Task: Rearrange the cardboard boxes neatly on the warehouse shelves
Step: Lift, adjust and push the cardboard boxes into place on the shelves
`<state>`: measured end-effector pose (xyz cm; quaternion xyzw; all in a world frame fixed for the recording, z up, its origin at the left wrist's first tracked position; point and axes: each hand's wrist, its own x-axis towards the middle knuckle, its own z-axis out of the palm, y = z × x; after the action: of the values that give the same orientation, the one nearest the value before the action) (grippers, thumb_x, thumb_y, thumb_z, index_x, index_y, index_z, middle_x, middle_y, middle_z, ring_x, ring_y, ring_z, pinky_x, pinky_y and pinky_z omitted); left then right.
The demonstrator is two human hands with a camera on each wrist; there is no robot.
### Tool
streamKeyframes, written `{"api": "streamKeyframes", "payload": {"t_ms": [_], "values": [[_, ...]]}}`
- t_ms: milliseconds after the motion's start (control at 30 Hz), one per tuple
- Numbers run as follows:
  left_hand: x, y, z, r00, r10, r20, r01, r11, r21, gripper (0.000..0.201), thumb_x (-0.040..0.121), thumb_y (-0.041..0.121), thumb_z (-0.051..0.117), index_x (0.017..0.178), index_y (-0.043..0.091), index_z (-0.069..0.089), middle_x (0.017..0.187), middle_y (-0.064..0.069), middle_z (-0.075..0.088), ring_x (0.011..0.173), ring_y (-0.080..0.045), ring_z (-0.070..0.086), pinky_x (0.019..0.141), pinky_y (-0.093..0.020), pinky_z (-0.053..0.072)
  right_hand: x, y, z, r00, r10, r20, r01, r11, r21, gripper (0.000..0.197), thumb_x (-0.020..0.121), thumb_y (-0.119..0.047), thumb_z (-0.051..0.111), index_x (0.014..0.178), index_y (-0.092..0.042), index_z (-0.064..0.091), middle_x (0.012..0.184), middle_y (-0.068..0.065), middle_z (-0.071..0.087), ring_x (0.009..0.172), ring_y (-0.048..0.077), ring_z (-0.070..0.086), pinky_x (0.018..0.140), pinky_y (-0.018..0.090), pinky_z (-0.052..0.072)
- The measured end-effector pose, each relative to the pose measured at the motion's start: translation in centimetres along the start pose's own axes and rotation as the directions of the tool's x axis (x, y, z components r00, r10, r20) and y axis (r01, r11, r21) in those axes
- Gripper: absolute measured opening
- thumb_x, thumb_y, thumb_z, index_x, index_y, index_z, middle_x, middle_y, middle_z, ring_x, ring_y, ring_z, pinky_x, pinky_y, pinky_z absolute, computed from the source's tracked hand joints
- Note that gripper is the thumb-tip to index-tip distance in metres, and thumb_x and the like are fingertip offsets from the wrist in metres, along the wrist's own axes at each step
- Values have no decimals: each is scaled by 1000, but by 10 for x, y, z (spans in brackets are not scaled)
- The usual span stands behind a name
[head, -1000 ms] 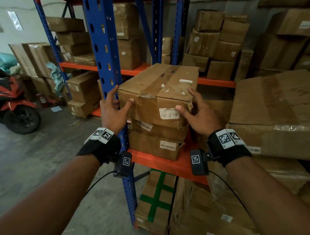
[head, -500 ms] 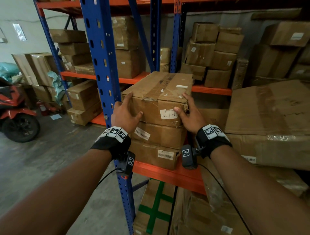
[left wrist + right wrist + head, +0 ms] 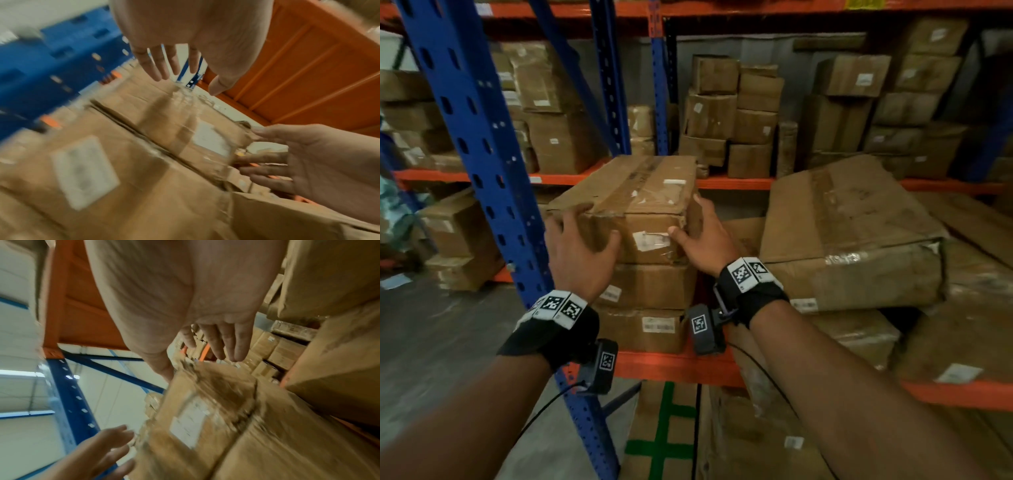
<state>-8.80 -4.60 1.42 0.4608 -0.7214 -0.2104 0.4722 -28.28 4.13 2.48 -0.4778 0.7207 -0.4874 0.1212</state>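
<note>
Reaching in from both sides, I've got the left hand (image 3: 578, 253) at the near-left corner of the top box (image 3: 633, 198), fingers straight and spread, thumb across the front face; the left wrist view blurs too much to say whether it touches. My right hand (image 3: 705, 240) lies along the box's right side, fingers extended, thumb near the white label (image 3: 652, 240), gripping nothing. That box tops a stack of three, sitting on the middle box (image 3: 654, 286) and bottom box (image 3: 643, 329), all on the orange shelf beam (image 3: 674, 366), beside the blue upright (image 3: 482, 164). A large crumpled box (image 3: 849, 233) rests just right.
</note>
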Motion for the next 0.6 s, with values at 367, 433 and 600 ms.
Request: {"api": "streamKeyframes", "payload": {"t_ms": [367,433,600], "values": [[-58,87,119,849,-7,528,250,886,-391,32,88,64,70,106,38,65,106,0,74,95,-24,75,95,-42,62,-73,0,-156,900,-86,-427,44,993,-107,18,98,-33,76,112,-21,76,99,-10,73,88,-1,65,92,30,57],[-67,101,136,786,-44,617,367,835,-409,23,100,55,68,104,33,63,109,-6,72,87,-21,71,90,-43,61,-87,11,-190,865,-66,-498,-3,991,-137,12,99,-32,74,109,-26,74,96,-15,70,88,-2,64,93,30,56],[-89,122,159,681,-160,714,530,780,-331,30,109,50,59,121,23,63,119,-6,70,104,-24,68,99,-45,58,-109,48,-255,726,13,-688,-162,975,-152,39,86,-51,69,119,-29,69,127,6,70,119,25,66,106,50,55]]}}
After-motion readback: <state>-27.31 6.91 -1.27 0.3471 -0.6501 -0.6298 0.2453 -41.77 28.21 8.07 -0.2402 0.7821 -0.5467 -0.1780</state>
